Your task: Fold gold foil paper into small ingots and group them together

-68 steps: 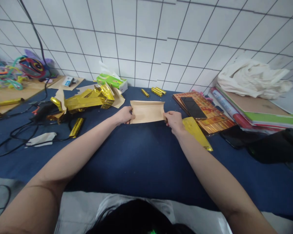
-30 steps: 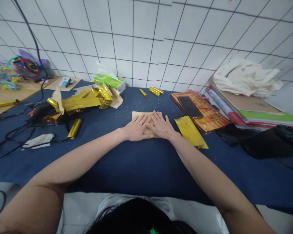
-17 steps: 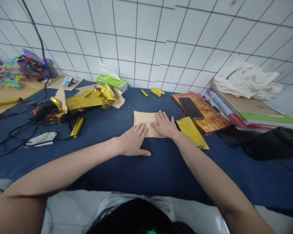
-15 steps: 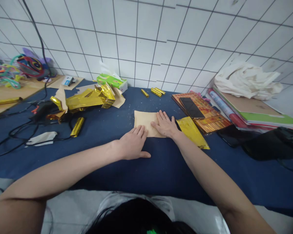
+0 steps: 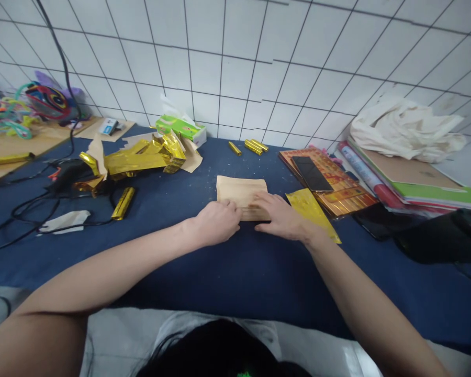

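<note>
Tan paper sheet (image 5: 239,188), one: flat on dark blue cloth (image 5: 243,277), between the two hands and extending beyond them; near edge partly covered by them. Left hand (image 5: 219,222): fingers curled over the sheet's near left part; whether gripping, cannot tell. Right hand (image 5: 280,215): partly open, thumb apart from fingers, over the near right part, nothing clasped. Gold foil sheet (image 5: 314,209): just right of the right hand.

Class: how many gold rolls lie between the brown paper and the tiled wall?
3: a lone roll on the left; to its right, a near roll and a far roll side by side. None looks hidden.
</note>
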Tool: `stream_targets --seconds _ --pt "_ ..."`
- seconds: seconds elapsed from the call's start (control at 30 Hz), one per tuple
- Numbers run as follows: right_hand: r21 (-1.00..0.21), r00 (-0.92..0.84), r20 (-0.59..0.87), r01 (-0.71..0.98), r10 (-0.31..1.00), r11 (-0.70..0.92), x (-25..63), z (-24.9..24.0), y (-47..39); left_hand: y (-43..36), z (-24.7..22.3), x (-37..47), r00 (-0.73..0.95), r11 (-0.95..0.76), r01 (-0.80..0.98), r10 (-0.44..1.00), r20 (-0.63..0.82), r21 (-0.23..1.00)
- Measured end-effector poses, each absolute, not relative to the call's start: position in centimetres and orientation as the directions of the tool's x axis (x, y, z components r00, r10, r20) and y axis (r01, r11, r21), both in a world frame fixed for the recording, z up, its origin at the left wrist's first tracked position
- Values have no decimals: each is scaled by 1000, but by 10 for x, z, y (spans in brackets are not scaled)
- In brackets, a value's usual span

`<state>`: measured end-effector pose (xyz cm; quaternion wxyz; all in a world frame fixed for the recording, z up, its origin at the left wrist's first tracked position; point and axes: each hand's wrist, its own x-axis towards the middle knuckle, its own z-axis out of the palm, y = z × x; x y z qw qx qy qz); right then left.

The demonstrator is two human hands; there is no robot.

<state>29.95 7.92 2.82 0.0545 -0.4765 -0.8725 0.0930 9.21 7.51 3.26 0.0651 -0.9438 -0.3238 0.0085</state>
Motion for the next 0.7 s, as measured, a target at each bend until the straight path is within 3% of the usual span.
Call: stream_targets --seconds 0.13,0.43,0.53,0.7 --pt "-143 -600 87 783 795 606 293 19 75 80 31 90 787 -779 616 614 51 -118" --pt "-254 -500 217 800 838 543 292 12 79 92 25 86 756 -756 654 651 72 -32" --pt "-314 -500 230 774 835 549 294 11 81 98 21 84 743 -750 660 661 102 54" --pt "-462 -392 223 763 892 451 295 9 87 111 17 83 662 -666 683 738 131 300"
